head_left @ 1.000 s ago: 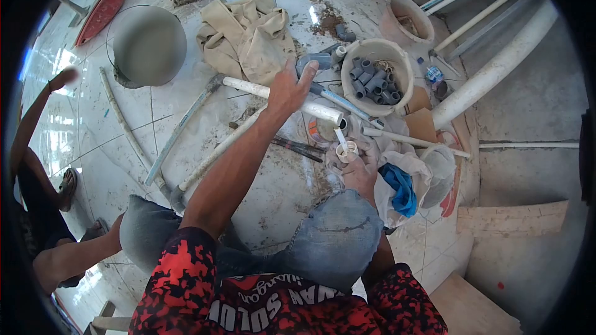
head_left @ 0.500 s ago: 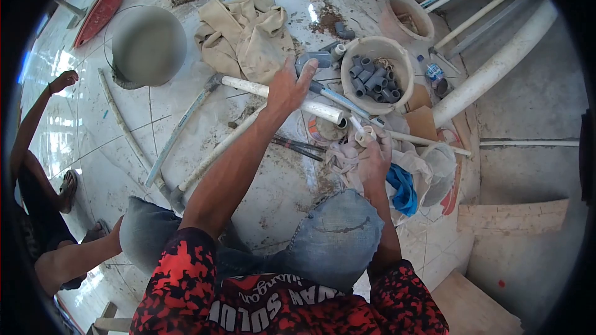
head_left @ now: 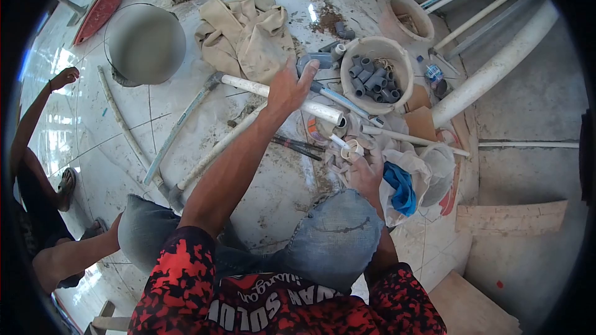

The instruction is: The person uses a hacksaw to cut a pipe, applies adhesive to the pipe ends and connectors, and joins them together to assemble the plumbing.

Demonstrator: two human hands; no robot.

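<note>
My left hand (head_left: 287, 92) is closed around a grey PVC pipe fitting (head_left: 318, 60), its thumb lying along the side. A white pipe (head_left: 320, 110) passes beneath that wrist, its cut end facing right. My right hand (head_left: 366, 170) pinches a small white ring-shaped piece (head_left: 352, 148), from which a short white stick (head_left: 339, 141) points up and left. Under the right hand lie crumpled plastic bags (head_left: 413, 167) and a blue cloth (head_left: 400, 190). A blue-striped grey pipe (head_left: 347, 102) lies between the hands and a bucket of fittings.
The pale bucket (head_left: 408, 65) holds grey fittings (head_left: 375, 80); another bucket (head_left: 428, 22) stands behind it. A beige cloth (head_left: 245, 31), joined pipes (head_left: 186, 127) and a round grey bucket (head_left: 146, 43) occupy the left side. A person (head_left: 43, 223) is at far left. Long pipes (head_left: 503, 65) lean right.
My right hand has moved slightly down and left with the white ring-shaped piece and stick. My left hand stays almost where it was, still around the grey fitting.
</note>
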